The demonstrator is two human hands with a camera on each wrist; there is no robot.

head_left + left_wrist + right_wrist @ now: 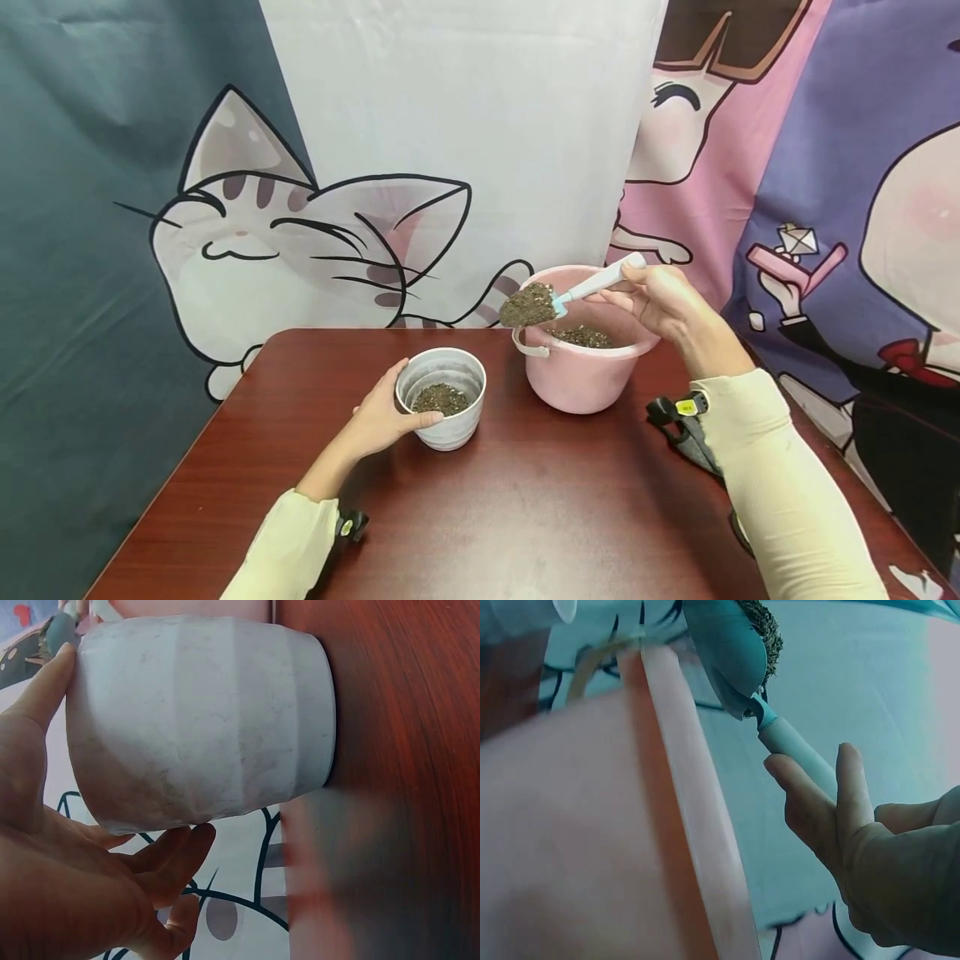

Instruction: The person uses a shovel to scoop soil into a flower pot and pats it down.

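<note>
A whitish-grey flower pot (453, 431) with dark soil (441, 400) in its bottom stands on the table. My left hand (381, 421) holds it, thumb over the near rim and fingers on its left side. The left wrist view shows the ribbed wall of the pot (202, 724) close up. My right hand (663, 302) grips the white handle of a garden trowel (600, 279), whose blue blade carries a heap of soil (528, 306). The trowel hangs over the left rim of a pink bucket (577, 385). More soil (581, 336) lies inside that bucket.
The bucket's light handle (531, 346) hangs down on its left side. Beneath my right forearm lies a dark strap-like object (686, 437). A cartoon-printed cloth (465, 125) rises behind the brown table (517, 517). A small white scrap (915, 582) is at the lower right.
</note>
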